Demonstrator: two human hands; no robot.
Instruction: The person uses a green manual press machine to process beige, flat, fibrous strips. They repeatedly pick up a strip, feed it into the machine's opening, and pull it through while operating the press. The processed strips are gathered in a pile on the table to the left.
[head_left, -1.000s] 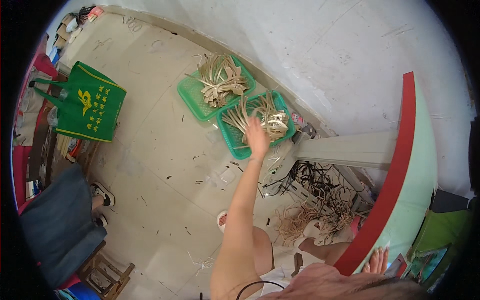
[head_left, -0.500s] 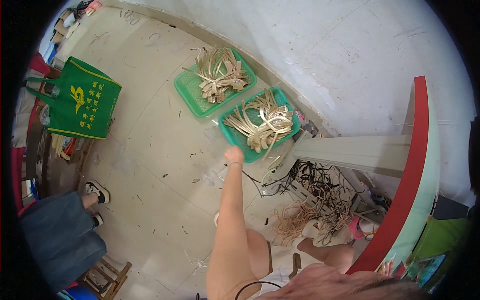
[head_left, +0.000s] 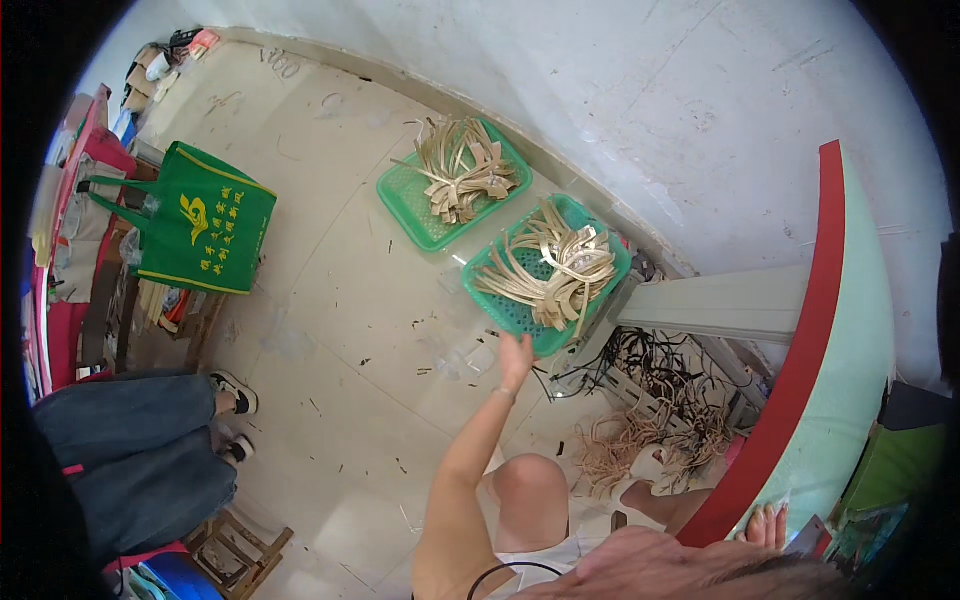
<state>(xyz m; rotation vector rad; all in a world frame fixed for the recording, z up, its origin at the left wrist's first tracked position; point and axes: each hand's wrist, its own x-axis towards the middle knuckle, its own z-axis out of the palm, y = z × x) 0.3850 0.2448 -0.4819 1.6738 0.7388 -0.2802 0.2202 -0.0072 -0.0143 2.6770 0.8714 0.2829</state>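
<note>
My left hand (head_left: 516, 362) reaches to the near corner of a green plastic basket (head_left: 478, 297), its fingers closed around the rim. Inside that basket lies a loose heap of gold strap pieces (head_left: 550, 275). Just beyond it stands a second green basket (head_left: 405, 205), holding a similar bundle of gold straps (head_left: 465, 170). At the lower right, only the fingers of my right hand (head_left: 766, 526) show. They lie stretched over the red-edged pale green tabletop (head_left: 830, 400), and nothing clear is held in them.
A green bag (head_left: 205, 220) hangs on the left by a cluttered shelf. Below it are a seated person's jeans (head_left: 140, 450) and a small wooden stool (head_left: 235, 555). Tangled cords (head_left: 665, 400) lie beneath a table leg (head_left: 710, 305). Small scraps dot the floor, and a wall rises behind the baskets.
My left hand has moved forward to the near basket's corner and taken hold of its rim. That basket has turned slightly. The whole view has shifted a little.
</note>
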